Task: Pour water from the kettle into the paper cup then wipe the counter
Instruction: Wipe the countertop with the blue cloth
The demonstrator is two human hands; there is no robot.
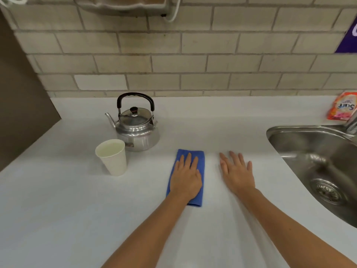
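Observation:
A shiny metal kettle (pixel 137 128) with a black handle stands upright on the white counter (pixel 58 209), spout pointing left. Just in front of it, to the left, a white paper cup (pixel 114 158) stands upright with water inside. A folded blue cloth (pixel 201 161) lies flat on the counter right of the cup. My left hand (pixel 186 177) rests flat on top of the cloth, fingers spread, palm down. My right hand (pixel 236 174) lies flat on the bare counter beside the cloth, fingers apart, holding nothing.
A steel sink (pixel 316 161) with a drain is set into the counter at the right, with a tap base behind it. An orange detergent packet (pixel 342 108) leans at the back right. A tiled wall runs behind; a brown panel (pixel 21 105) bounds the left.

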